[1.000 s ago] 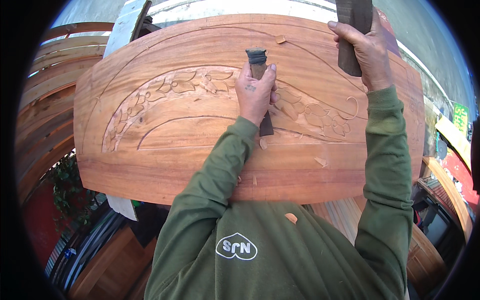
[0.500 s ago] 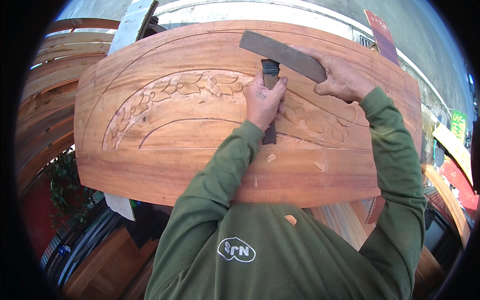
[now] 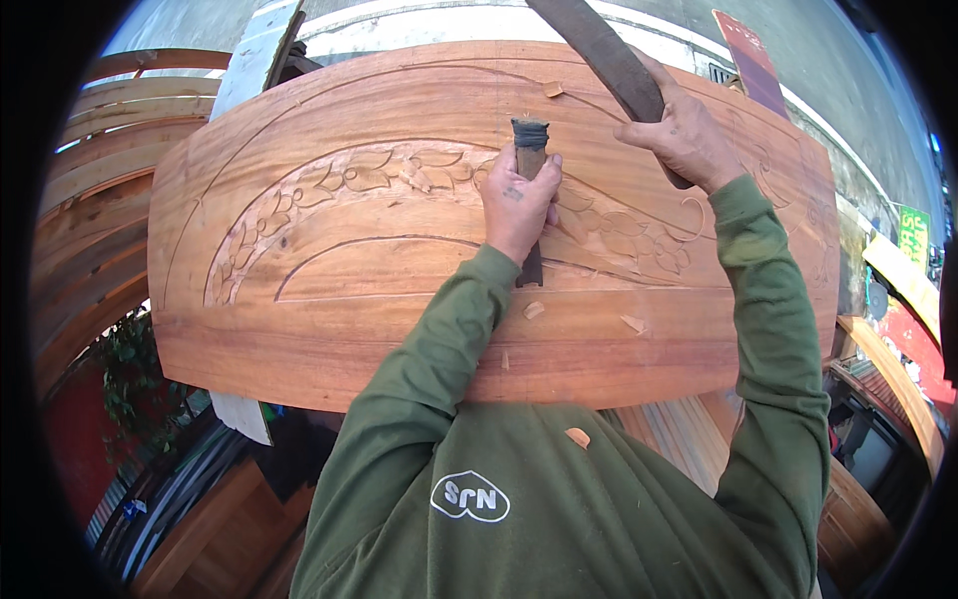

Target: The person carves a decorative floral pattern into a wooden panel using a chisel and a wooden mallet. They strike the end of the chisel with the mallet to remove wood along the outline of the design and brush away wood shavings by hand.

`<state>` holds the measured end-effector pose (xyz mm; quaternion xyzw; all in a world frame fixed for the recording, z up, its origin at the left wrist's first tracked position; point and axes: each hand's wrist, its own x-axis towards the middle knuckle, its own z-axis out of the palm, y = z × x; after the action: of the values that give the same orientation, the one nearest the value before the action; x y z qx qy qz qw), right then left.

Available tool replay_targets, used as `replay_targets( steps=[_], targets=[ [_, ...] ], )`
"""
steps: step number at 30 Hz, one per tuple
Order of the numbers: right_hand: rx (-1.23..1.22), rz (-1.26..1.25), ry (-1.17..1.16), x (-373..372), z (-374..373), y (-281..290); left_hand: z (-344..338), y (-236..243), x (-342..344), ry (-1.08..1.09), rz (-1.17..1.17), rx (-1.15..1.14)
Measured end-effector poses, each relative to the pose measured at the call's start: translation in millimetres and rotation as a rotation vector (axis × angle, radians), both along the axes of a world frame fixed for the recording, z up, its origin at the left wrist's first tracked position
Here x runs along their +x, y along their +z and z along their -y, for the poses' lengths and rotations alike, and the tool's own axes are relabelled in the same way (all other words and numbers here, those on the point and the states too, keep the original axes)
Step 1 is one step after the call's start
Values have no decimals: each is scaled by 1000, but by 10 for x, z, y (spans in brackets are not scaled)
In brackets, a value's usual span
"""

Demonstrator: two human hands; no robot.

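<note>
My left hand (image 3: 518, 199) is wrapped round a wood chisel (image 3: 531, 152), its wooden handle bound with black tape at the top. The chisel's dark blade points toward me and its edge meets a reddish wooden panel (image 3: 399, 344). Raised above the panel on the right, my right hand (image 3: 691, 137) grips a flat wooden mallet (image 3: 604, 62), a long dark bar tilted up and apart from the chisel. Carved leaves and flowers (image 3: 364, 172) run along an arched band on the panel, left and right of the chisel.
Loose wood chips (image 3: 634, 323) lie on the panel, with a curled shaving (image 3: 693, 220) farther right. Another chip (image 3: 578, 437) rests on my green shirt. Stacked planks (image 3: 130, 180) stand at the left. A pale board (image 3: 254, 65) sticks out beyond the panel's far edge.
My right hand has lifted the mallet up and away from the chisel top. A wood chip now shows on the panel beyond the chisel. The left hand keeps its hold.
</note>
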<state>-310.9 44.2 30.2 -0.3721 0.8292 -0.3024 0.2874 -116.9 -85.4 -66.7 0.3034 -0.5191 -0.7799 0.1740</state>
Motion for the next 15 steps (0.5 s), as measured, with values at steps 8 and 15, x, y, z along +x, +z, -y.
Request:
replay_targets(
  steps=[8,15],
  targets=[
    [137,-122,159,200,66,255,-27,13,60,-18,34,0],
    [-264,57,-227,876,-874,-81,498,751,762,-135,-54,64]
  ],
)
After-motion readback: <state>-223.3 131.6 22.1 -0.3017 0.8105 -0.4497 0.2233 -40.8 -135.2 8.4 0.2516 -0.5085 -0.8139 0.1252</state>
